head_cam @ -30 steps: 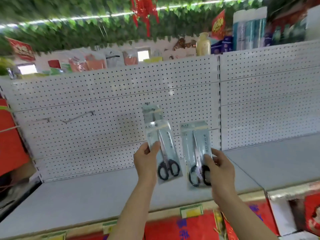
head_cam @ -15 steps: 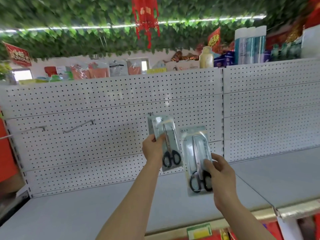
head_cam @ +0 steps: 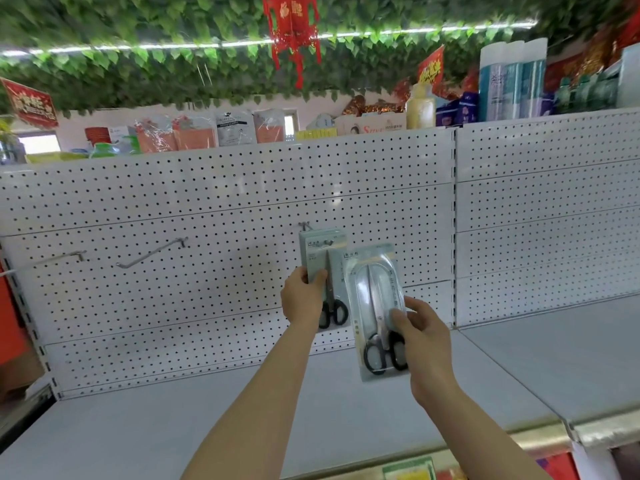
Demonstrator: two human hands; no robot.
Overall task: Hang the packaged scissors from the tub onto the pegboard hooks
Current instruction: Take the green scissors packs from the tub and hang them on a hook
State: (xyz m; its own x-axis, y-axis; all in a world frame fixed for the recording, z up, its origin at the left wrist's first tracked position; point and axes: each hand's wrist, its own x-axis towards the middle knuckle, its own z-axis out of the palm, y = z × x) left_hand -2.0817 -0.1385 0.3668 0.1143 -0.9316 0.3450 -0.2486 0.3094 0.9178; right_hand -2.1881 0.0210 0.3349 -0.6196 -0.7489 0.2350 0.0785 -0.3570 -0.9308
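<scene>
Left hand on scissors pack

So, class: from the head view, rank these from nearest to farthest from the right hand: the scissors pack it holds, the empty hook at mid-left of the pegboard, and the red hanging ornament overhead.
1. Scissors pack, gripped in the right hand.
2. Empty hook, off to the left on the pegboard.
3. Red hanging ornament, high above among the leaves.
</scene>
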